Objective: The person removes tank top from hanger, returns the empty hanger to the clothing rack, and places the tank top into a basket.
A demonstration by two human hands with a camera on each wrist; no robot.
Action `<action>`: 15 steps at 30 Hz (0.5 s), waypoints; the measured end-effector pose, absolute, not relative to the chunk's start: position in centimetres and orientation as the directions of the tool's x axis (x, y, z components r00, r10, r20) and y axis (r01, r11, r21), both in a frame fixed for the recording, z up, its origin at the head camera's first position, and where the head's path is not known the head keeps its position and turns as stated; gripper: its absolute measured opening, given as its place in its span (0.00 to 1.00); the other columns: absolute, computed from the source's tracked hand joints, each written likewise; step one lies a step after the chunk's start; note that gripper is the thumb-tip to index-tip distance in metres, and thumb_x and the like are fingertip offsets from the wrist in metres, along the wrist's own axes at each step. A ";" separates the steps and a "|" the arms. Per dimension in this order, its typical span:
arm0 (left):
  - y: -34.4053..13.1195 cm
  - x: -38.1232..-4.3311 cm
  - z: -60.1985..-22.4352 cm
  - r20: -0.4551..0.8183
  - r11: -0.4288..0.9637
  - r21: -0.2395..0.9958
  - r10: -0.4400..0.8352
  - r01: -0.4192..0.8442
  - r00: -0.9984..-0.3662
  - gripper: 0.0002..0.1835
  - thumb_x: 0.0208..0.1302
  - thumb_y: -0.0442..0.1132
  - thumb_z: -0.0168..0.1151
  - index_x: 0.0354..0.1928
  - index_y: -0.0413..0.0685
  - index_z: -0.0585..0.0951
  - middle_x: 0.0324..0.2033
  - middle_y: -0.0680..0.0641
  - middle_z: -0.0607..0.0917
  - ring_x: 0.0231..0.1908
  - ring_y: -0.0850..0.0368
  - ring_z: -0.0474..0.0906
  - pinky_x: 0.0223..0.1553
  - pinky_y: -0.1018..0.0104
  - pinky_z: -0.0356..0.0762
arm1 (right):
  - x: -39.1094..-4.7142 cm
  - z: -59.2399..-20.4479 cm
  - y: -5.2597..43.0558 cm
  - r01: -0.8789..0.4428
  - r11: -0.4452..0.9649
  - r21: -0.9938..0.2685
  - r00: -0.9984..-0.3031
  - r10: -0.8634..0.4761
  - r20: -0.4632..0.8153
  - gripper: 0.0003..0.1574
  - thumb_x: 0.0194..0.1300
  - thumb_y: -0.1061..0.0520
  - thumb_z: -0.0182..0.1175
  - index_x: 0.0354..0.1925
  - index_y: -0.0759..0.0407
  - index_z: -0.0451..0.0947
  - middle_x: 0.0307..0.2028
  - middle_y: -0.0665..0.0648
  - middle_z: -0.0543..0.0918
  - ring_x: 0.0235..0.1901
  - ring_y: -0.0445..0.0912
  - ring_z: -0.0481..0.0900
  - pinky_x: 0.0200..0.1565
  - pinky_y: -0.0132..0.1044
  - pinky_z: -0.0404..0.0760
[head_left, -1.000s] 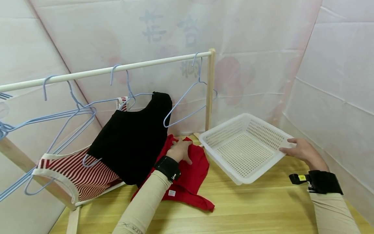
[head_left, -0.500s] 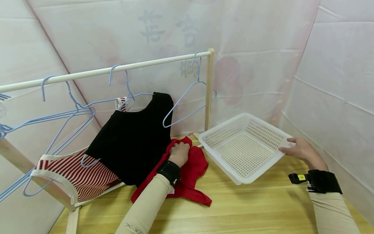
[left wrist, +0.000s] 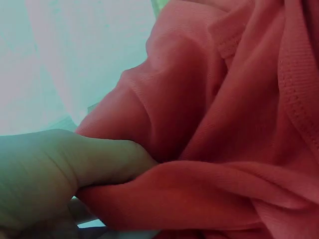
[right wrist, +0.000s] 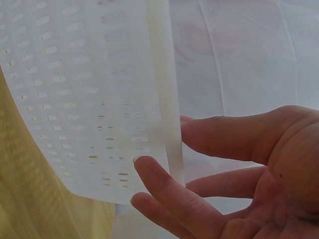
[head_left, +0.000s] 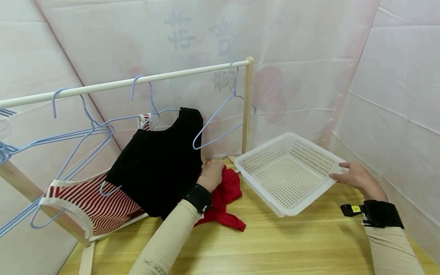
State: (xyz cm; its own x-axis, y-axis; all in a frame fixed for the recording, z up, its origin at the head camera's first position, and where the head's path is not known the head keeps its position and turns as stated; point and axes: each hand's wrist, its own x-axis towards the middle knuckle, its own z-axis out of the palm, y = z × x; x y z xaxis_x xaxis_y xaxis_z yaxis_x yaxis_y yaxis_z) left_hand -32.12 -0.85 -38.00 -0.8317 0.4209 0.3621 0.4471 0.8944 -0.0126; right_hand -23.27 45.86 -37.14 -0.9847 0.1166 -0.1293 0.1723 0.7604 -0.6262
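Bunched red cloth, a garment (head_left: pixel 231 187) with stitched seams, lies on the table beneath my left hand (head_left: pixel 211 175). In the left wrist view, the thumb and fingers of that hand (left wrist: pixel 75 169) pinch a fold of the red fabric (left wrist: pixel 199 199). At the right, my right hand (head_left: pixel 359 179) grips the rim of a white perforated plastic basket (head_left: pixel 288 183), which holds nothing and is tilted. The right wrist view has the thumb on the basket's rim (right wrist: pixel 172 124) and fingertips against its slotted outer wall.
A rack with a white rail (head_left: pixel 192 71) and wooden post (head_left: pixel 246 107) stands at the back left. From it hang a black top (head_left: pixel 154 164), a red-and-white striped top (head_left: pixel 99 206) and several blue hangers (head_left: pixel 220 133). Fabric walls (head_left: pixel 302 57) enclose the wooden table (head_left: pixel 292 244).
My left hand has closed from spread fingers into a pinch on the red garment, gathering it and drawing its lower end slightly up. The right hand and basket have stayed put.
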 end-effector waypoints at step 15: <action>-1.2 -30.8 -34.3 0.382 0.900 0.100 0.358 0.423 -0.852 0.06 0.53 0.32 0.76 0.32 0.41 0.86 0.32 0.39 0.89 0.33 0.45 0.87 0.30 0.50 0.86 | -23.0 -37.1 45.9 0.190 0.747 -0.637 -0.981 0.124 -0.147 0.65 0.71 0.40 0.63 0.72 0.89 0.40 0.55 0.80 0.81 0.56 0.68 0.78 0.57 0.67 0.73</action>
